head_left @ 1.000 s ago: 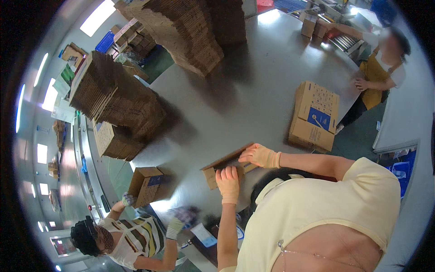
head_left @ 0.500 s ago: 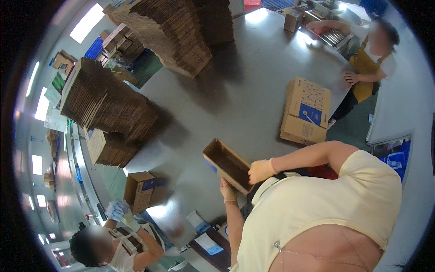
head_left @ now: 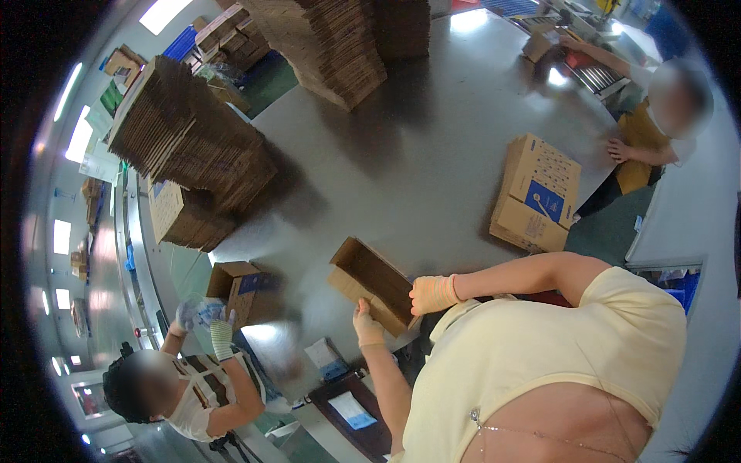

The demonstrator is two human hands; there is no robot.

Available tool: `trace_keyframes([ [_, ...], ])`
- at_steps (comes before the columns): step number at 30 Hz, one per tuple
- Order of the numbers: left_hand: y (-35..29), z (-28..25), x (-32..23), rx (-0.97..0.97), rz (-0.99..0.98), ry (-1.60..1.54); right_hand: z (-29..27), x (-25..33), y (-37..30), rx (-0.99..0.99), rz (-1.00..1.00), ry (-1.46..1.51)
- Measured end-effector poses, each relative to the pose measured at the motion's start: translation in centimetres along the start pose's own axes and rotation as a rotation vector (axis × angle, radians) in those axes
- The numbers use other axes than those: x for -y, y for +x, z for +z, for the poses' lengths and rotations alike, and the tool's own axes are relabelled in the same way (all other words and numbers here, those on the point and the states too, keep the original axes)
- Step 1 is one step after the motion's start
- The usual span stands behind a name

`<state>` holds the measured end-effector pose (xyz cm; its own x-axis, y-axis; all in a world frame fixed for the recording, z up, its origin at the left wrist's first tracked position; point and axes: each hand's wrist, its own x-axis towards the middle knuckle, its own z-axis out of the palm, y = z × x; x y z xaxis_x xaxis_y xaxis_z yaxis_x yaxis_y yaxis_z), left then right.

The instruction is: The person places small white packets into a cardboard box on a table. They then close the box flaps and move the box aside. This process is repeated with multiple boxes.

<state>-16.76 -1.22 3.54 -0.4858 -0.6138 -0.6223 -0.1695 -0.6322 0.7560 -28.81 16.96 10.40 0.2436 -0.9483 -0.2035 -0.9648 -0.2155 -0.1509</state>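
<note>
One open cardboard box (head_left: pixel 376 285), plain brown, long and rectangular, hollow inside showing, held slantwise at the near side of a smooth, shiny grey metal bench (head_left: pixel 417 177). Left hand (head_left: pixel 369 328) laid against the outer long wall, fingertips toward the rim; impossible to tell if gripping or only pressing. Right hand (head_left: pixel 434 295) curled closed over the right-hand end, gripping. Near the bench's left edge, a second open box (head_left: pixel 245 305) with a blue patch. Beyond, one leaning stack of flattened cardboard (head_left: pixel 189 131), ridged with thin layers; at the far side, two taller columns (head_left: pixel 324 50), equally ragged. To the right, one low pile of flattened boxes (head_left: pixel 536 193), straight-edged, printed blue. Wide bare metal between. Two co-workers: one striped-apron co-worker (head_left: pixel 189 401) at lower left, one yellow-apron co-worker (head_left: pixel 637 174) past the right edge.
</note>
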Motion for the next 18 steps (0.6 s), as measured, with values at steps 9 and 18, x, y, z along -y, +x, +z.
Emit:
trace_keyframes([
  [9,0.0,4.5,1.7,0.127,0.225,0.545,0.2,-1.0,0.2,0.062,-0.02,0.059],
  [18,-0.4,1.8,3.2,-0.028,0.615,0.714,-0.4,-0.1,0.1,0.103,0.097,0.03],
])
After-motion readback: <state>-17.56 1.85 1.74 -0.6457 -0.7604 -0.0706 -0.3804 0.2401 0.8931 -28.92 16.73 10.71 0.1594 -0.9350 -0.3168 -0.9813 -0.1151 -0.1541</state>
